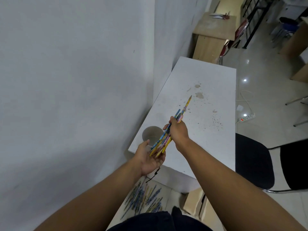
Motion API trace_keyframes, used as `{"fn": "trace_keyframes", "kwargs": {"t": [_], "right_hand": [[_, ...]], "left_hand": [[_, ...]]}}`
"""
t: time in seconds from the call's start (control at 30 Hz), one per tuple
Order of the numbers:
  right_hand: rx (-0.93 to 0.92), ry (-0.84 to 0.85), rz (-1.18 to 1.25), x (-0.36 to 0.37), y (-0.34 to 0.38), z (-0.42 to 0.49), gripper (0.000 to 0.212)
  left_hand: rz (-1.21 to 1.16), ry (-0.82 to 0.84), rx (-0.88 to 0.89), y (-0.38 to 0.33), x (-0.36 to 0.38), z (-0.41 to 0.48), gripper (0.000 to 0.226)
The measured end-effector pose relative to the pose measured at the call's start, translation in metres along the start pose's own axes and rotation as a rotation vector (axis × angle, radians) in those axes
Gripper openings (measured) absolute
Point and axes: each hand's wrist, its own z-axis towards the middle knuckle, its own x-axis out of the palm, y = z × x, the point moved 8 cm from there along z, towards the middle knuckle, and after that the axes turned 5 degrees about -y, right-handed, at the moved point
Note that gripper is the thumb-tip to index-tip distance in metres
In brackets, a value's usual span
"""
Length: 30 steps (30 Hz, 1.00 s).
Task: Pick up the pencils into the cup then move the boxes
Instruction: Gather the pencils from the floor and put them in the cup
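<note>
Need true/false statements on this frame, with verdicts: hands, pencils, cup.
1. The right hand grips a bundle of pencils. True.
2. The cup already holds pencils. False: its inside looks empty.
3. The left hand is open, palm up, under the bundle's lower ends. True.
4. No pencils are on the floor. False: a pile of loose pencils lies on the floor by the table.
5. The cup stands on the floor. False: it stands on the white table, near the corner by the wall.
</note>
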Motion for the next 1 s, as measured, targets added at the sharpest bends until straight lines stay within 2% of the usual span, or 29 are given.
{"fn": "trace_keyframes", "kwargs": {"t": [0.07,0.1,0.2,0.27,0.4,0.57,0.63,0.83,1.0], "right_hand": [[0.043,0.054,0.032,0.005,-0.003,0.007,0.042],[0.071,0.095,0.123,0.010,-0.005,0.008,0.042],[0.122,0.145,0.369,0.029,-0.007,0.006,0.029],[0.101,0.114,0.327,0.041,-0.012,0.004,0.027],[0.036,0.083,0.190,0.057,-0.017,0.004,0.036],[0.071,0.150,0.144,0.072,-0.015,0.015,0.029],[0.092,0.170,0.169,0.080,-0.014,0.019,0.026],[0.186,0.127,0.381,0.092,-0.002,0.040,0.020],[0.115,0.118,0.430,0.091,0.013,0.060,0.020]], "left_hand": [[-0.015,0.012,0.019,-0.009,0.005,0.003,0.065],[-0.023,0.020,0.027,-0.013,0.008,0.004,0.063],[-0.032,0.013,0.050,-0.024,0.018,0.009,0.057],[-0.014,-0.003,0.060,-0.029,0.024,0.014,0.052],[0.066,-0.004,0.026,-0.033,0.036,0.020,0.046],[0.165,-0.093,-0.003,-0.044,0.029,0.029,0.046],[0.222,-0.117,0.001,-0.052,0.026,0.030,0.047],[0.376,0.004,0.053,-0.078,0.028,0.024,0.051],[0.515,0.011,0.252,-0.104,0.017,0.022,0.028]]}}
